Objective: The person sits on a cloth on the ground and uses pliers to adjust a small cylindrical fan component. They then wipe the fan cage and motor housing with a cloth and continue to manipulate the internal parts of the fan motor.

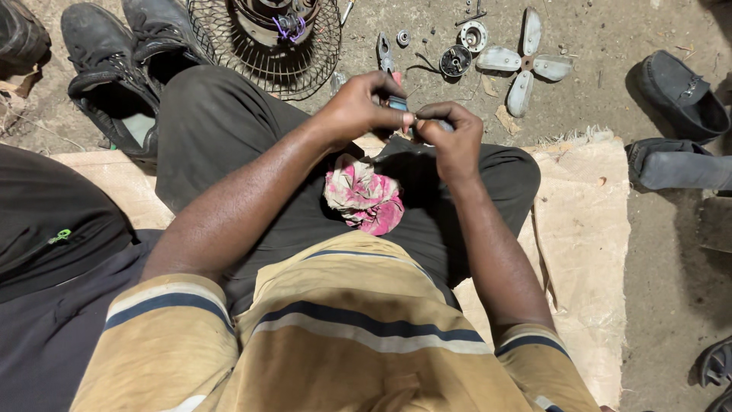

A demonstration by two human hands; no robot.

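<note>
The centre is lit brightly and evenly from above; the frame corners are darkened, with slight wide-angle bending seen there.

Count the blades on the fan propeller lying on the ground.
4. The fan propeller lies flat on the ground, upper right of the hands: one blade points up, one down, one left and one right from the hub. None looks hidden.
</note>
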